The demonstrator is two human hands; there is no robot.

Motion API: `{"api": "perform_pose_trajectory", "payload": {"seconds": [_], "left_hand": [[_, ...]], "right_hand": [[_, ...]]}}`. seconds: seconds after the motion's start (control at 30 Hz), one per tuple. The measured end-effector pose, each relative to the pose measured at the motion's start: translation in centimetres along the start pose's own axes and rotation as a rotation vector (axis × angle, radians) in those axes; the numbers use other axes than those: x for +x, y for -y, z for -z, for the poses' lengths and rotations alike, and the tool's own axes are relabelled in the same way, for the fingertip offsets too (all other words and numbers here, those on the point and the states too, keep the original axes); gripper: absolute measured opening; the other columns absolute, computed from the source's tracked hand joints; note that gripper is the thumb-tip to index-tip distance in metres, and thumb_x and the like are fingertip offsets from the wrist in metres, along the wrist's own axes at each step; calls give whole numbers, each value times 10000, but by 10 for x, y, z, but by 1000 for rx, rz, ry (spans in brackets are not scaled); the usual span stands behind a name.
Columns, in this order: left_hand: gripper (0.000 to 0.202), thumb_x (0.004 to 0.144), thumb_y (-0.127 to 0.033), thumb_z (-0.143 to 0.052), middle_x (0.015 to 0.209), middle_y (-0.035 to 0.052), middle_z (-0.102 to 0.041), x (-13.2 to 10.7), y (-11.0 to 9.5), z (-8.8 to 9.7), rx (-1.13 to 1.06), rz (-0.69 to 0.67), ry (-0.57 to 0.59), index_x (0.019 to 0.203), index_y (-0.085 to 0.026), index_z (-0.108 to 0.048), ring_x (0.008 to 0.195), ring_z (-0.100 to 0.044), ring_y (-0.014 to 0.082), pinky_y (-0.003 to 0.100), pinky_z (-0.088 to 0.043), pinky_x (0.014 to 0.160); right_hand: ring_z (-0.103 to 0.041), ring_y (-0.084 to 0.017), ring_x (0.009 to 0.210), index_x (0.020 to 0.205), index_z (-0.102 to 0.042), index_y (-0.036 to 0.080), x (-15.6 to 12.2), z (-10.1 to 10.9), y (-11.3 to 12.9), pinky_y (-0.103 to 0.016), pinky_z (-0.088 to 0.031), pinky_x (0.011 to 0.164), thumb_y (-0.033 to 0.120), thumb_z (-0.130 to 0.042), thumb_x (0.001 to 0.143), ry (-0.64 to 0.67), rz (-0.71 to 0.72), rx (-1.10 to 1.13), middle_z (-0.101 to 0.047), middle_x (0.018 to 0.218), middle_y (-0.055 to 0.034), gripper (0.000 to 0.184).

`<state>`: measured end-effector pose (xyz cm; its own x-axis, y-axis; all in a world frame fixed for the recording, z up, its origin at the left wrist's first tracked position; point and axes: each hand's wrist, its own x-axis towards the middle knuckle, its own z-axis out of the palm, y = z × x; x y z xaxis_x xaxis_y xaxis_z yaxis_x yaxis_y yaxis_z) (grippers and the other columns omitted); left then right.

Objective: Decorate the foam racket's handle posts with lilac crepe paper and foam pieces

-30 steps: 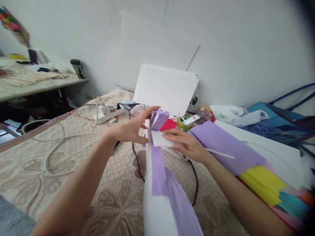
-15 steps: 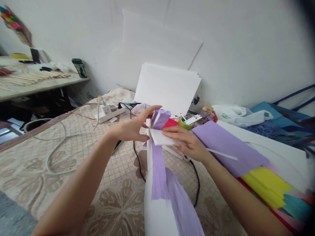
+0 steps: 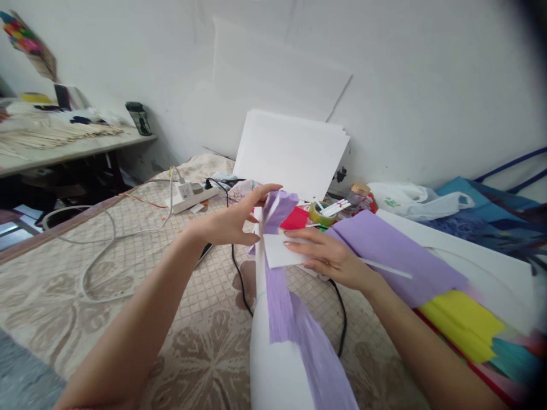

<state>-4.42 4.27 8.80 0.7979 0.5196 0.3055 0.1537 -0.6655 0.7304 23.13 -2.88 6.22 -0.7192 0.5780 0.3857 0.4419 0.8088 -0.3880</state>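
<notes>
A long white board (image 3: 273, 373) with a curved left edge runs away from me, with a purple crepe paper strip (image 3: 281, 310) along it. My left hand (image 3: 233, 219) grips the far narrow part of the board from the left, thumb near and fingers beyond, at the crumpled upper end of the strip. My right hand (image 3: 331, 253) holds a small flat white card (image 3: 282, 250) between thumb and fingers; it lies across the strip. More purple crepe paper (image 3: 322, 359) hangs down the board's right side.
To the right lie a folded purple sheet (image 3: 397, 256), yellow paper (image 3: 464, 324) and a white plastic bag (image 3: 419, 199). A tape roll (image 3: 321, 215) with white sticks stands behind. At left are a power strip (image 3: 192, 198) and cables. White sheets (image 3: 290, 154) lean on the wall.
My right hand has moved slightly toward me and right with the white card, down along the purple strip. My left hand stays almost where it was.
</notes>
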Motion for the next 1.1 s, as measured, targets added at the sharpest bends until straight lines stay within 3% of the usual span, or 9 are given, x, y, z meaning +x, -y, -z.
{"api": "perform_pose_trajectory", "payload": {"seconds": [0.17,0.5,0.83,0.97,1.1], "left_hand": [[925,720,-107,-633,1490,151,-360,0,-3,0,6,3,-7,1497,-291,-166,1360,-390,299,394,-547,926],[923,709,-104,-632,1484,152,-369,0,-2,1,-11,7,-15,1496,-277,-183,1363,-390,309,383,-543,913],[920,724,-99,-635,1470,144,-376,0,0,0,9,-17,-12,1494,-305,-175,1345,-408,300,367,-545,912],[906,742,-87,-613,1478,140,-366,-1,1,2,-4,-25,-5,1498,-310,-166,1360,-392,297,375,-542,928],[850,817,-177,-639,1499,145,-336,-1,2,2,-21,-25,-4,1502,-304,-153,1363,-389,290,379,-533,949]], "right_hand": [[-479,-215,1331,1413,-501,287,-6,1,2,-421,-402,1103,349,-457,1003,-27,9,44,-531,1417,-103,418],[-502,-229,1303,1406,-509,280,17,1,-5,-450,-445,1061,346,-442,1007,-41,64,-57,-556,1381,-116,410],[-485,-217,1330,1396,-524,288,-5,7,7,-423,-398,1107,362,-435,1010,44,-46,72,-538,1426,-90,403],[-488,-210,1325,1373,-542,309,-22,-2,6,-408,-375,1119,372,-400,1020,-89,-109,201,-555,1412,-63,386],[-484,-219,1330,1343,-567,324,-33,-15,-1,-434,-332,1145,380,-377,1023,-267,-204,255,-608,1367,-41,377]]}}
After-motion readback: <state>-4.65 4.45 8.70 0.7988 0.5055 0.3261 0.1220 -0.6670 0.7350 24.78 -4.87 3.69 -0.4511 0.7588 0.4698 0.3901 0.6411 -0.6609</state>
